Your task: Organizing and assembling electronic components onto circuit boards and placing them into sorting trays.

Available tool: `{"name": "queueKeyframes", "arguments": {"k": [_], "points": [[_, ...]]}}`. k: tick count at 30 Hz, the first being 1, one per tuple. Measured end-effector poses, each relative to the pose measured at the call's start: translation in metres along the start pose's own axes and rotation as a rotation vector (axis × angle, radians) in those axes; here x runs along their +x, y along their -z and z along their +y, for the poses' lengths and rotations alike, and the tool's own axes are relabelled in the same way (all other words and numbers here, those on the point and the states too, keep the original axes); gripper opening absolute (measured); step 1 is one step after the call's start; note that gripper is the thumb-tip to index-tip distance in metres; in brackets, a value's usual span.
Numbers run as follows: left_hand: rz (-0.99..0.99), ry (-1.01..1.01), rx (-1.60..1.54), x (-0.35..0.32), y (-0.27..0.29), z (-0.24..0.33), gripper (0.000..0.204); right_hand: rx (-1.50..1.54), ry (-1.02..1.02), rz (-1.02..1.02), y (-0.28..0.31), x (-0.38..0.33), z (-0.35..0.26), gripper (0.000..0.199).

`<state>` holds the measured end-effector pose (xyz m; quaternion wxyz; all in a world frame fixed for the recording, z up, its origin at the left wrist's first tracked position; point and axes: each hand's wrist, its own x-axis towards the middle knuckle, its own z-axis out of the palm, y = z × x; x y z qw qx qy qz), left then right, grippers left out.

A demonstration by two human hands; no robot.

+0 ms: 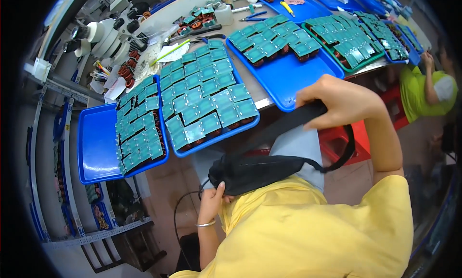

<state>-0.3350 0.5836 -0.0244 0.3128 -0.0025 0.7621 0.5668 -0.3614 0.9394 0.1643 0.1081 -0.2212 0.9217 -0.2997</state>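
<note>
A black fabric pouch (260, 171) with a wide black strap lies across my lap, against my yellow shirt. My left hand (211, 203), a bracelet on its wrist, grips the pouch's left end with the thumb on top; the other fingers are mostly hidden. Raised higher on the right, my right hand (339, 102) pinches the wide strap (276, 126), which is slightly blurred. A narrower loop of the strap (349, 148) hangs below this hand and joins the pouch's right end. A thin black cable (177, 215) hangs down from near the left end.
Blue trays (98, 148) of green circuit boards (207, 93) line the bench edge before me; one half-filled tray (293, 81) is close to my right hand. Pliers (252, 17) and a microscope (103, 37) stand behind. A red stool (358, 143) and a person in green (423, 95) are rightward.
</note>
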Motion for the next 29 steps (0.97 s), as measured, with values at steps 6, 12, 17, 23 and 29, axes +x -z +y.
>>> {"name": "queueKeyframes", "arguments": {"k": [6,12,17,23,29], "points": [[0.082,-0.080,0.112,-0.029,0.025,0.014,0.038,0.445,0.593,-0.248,-0.057,0.082,-0.136,0.033],[0.184,-0.411,0.084,-0.046,0.003,0.066,0.024,0.665,0.838,-0.328,-0.097,0.100,-0.230,0.035],[-0.133,-0.477,-0.089,-0.072,0.016,0.143,0.020,0.748,0.971,-0.393,-0.115,0.084,-0.264,0.036],[-0.182,-0.539,0.273,-0.049,0.062,0.230,0.017,0.713,1.072,-0.444,-0.136,0.065,-0.283,0.017],[-0.299,-0.622,0.871,-0.013,0.026,0.278,0.012,0.800,1.531,-0.433,-0.122,0.038,-0.288,0.035]]}}
